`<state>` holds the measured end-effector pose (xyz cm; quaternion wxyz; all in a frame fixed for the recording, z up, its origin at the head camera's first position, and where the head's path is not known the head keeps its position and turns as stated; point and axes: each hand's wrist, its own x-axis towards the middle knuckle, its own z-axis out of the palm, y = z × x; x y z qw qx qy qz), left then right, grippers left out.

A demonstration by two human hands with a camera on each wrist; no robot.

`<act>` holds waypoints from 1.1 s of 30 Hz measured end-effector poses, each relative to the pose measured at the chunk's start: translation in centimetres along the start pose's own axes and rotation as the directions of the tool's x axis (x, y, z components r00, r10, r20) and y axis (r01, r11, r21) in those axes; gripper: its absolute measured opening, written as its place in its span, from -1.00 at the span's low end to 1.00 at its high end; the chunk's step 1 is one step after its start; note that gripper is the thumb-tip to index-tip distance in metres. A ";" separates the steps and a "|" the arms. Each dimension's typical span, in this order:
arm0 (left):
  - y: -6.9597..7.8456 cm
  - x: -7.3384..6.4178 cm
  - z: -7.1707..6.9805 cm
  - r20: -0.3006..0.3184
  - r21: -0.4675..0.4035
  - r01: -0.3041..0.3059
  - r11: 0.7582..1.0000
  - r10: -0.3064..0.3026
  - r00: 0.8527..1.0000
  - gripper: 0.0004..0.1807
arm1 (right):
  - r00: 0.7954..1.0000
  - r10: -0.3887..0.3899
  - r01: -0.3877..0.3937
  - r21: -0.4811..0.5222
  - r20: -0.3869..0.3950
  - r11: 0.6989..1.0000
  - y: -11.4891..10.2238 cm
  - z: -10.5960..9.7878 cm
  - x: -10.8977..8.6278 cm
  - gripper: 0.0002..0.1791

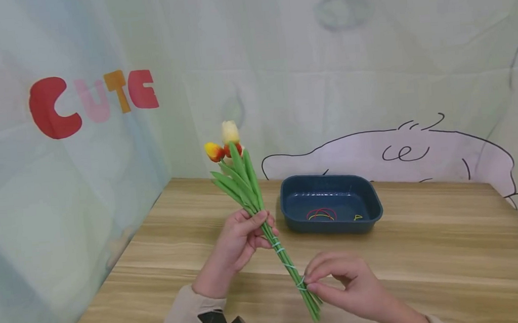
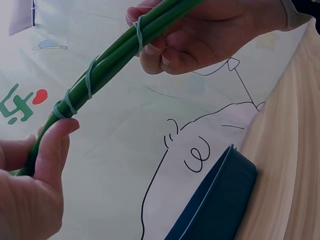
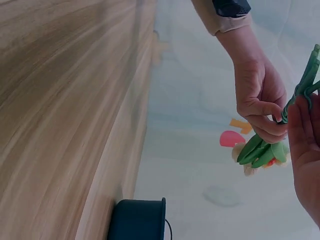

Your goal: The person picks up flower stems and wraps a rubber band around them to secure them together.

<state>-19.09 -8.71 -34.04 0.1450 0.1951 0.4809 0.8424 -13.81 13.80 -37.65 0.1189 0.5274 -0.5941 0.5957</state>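
Note:
A bunch of artificial tulips (image 1: 242,178) with yellow-red and cream heads leans up to the left, clear green leaves below the blooms. My left hand (image 1: 242,239) grips the stems just under the leaves. Down the green stems (image 2: 107,65) runs a pale blue-green rubber band (image 1: 288,266), wound in several spaced turns. Near the cut ends, my right hand (image 1: 346,281) pinches the band's lowest turn between thumb and fingertips, drawing it slightly off the stems. In the right wrist view, stems and band are partly hidden by my right hand (image 3: 307,155).
Behind the hands stands a dark blue tray (image 1: 333,229) with red and yellow rubber bands (image 1: 321,215) inside. It sits on a wood-grain table (image 1: 453,247). A printed curtain (image 1: 250,55) hangs along the table's back and left edges.

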 end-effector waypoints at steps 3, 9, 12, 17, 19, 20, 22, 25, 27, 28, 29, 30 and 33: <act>0.2 0.1 0.1 -0.027 0.042 0.023 0.999 -0.022 0.999 -0.70 | 1.000 0.011 -0.011 -0.034 0.016 0.999 0.0 -0.1 0.0 -0.82; 0.5 0.3 0.2 -0.060 0.078 0.076 0.994 -0.072 0.996 -0.73 | 0.997 0.050 -0.044 -0.089 0.062 0.995 -0.1 -0.3 0.1 -0.78; 0.6 0.4 0.2 -0.076 0.100 0.104 0.989 -0.097 0.992 -0.77 | 0.993 0.079 -0.068 -0.118 0.088 0.991 -0.2 -0.4 0.2 -0.80; 0.9 0.7 0.1 -0.099 0.164 0.140 0.976 -0.125 0.987 -0.82 | 0.986 0.102 -0.079 -0.160 0.135 0.984 -0.3 -0.7 0.5 -0.78; 1.1 0.8 0.1 -0.116 0.190 0.158 0.969 -0.138 0.984 -0.85 | 0.982 0.106 -0.080 -0.166 0.155 0.983 -0.3 -0.9 0.7 -0.76; 1.2 0.9 0.0 -0.123 0.202 0.164 0.966 -0.141 0.982 -0.87 | 0.981 0.101 -0.072 -0.170 0.166 0.983 -0.3 -1.0 0.8 -0.76; 1.4 1.0 -0.1 -0.142 0.224 0.181 0.958 -0.152 0.978 -0.90 | 0.979 0.088 -0.054 -0.184 0.182 0.981 -0.3 -1.3 1.0 -0.78; 1.8 1.1 -0.5 -0.156 0.256 0.208 0.944 -0.173 0.973 -0.90 | 0.980 0.080 -0.039 -0.217 0.184 0.975 -0.4 -2.2 1.4 -0.83; 2.1 1.1 -0.9 -0.164 0.273 0.231 0.934 -0.191 0.968 -0.89 | 0.983 0.054 -0.010 -0.244 0.175 0.970 -0.3 -2.9 1.6 -0.85; 2.2 1.1 -1.2 -0.166 0.281 0.243 0.928 -0.202 0.965 -0.89 | 0.985 0.056 -0.012 -0.255 0.166 0.967 -0.3 -3.3 1.7 -0.84; 2.3 1.1 -1.5 -0.168 0.289 0.255 0.923 -0.214 0.962 -0.89 | 0.987 0.056 -0.012 -0.274 0.154 0.962 -0.2 -3.8 1.7 -0.82; 2.3 1.1 -1.8 -0.170 0.296 0.267 0.917 -0.225 0.959 -0.89 | 0.988 0.051 -0.006 -0.294 0.143 0.956 -0.1 -4.2 1.8 -0.80; 2.5 1.1 -2.9 -0.164 0.332 0.302 0.893 -0.261 0.951 -0.89 | 0.992 0.081 -0.042 -0.357 0.097 0.933 0.1 -5.7 1.8 -0.72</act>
